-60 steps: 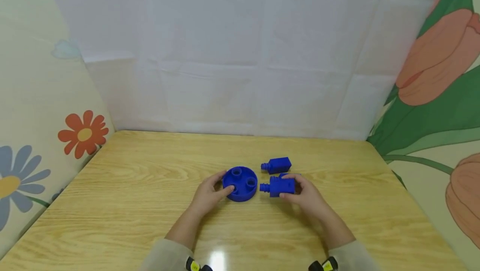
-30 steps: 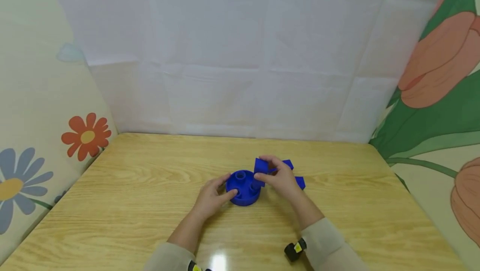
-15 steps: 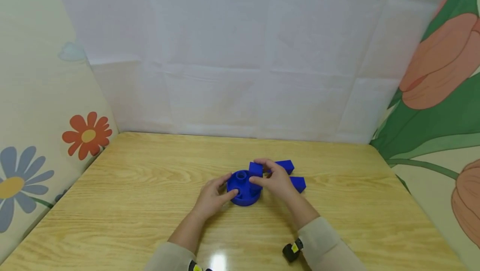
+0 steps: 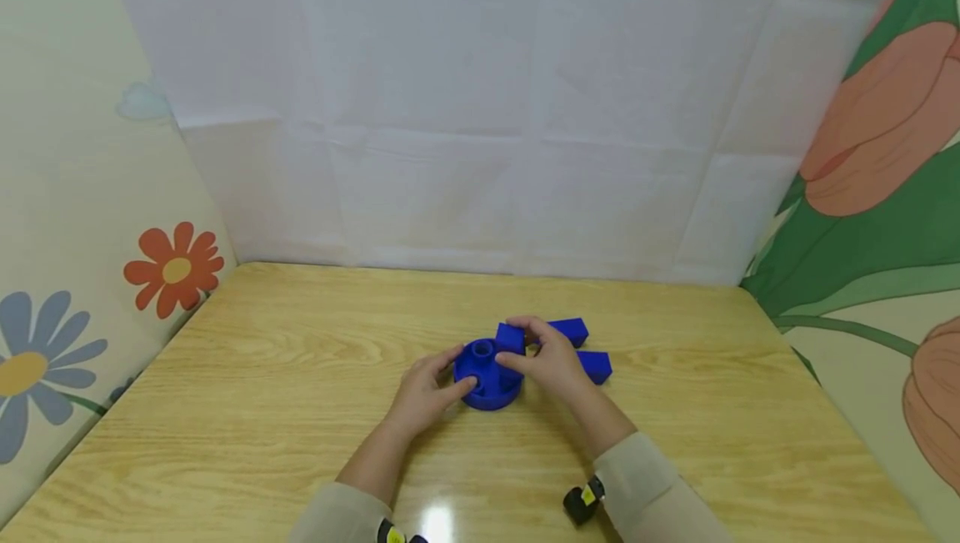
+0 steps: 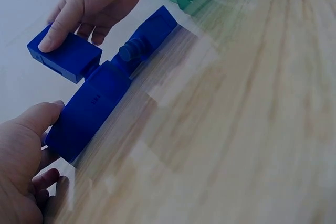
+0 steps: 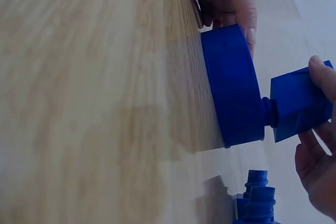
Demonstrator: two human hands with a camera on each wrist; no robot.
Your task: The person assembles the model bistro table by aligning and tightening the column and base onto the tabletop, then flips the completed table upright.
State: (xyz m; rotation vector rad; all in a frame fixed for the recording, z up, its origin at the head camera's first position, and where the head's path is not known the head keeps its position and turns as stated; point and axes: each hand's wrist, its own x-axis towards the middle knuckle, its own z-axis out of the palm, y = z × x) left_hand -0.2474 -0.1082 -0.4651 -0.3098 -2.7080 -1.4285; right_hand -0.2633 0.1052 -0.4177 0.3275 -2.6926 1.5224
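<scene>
A round blue base [image 4: 491, 400] with raised sockets lies flat on the table. My left hand [image 4: 422, 395] grips its left side, thumb over the rim near one socket. On the base's right side stands a blue square block with a threaded neck [image 4: 511, 338], neck down. Fingers and thumb of my right hand [image 4: 553, 361] pinch the block's sides. In the right wrist view, part of the threaded neck [image 6: 270, 112] shows between block and base; its lower end is hidden. Two similar blue blocks, one farther back [image 4: 570, 331] and one nearer [image 4: 597, 367], lie beyond the right hand.
The wooden table [image 4: 300, 343] reaches back to a white cloth [image 4: 420, 126]. Flower-patterned cloths flank it on the left [image 4: 67, 193] and right [image 4: 877, 259]. The lying blocks' threaded necks [image 6: 261, 203] show in the right wrist view.
My right hand has brought the block left from beside the base, turned it from sideways to neck-down, and lowered it onto the base's right side. The left hand keeps its grip.
</scene>
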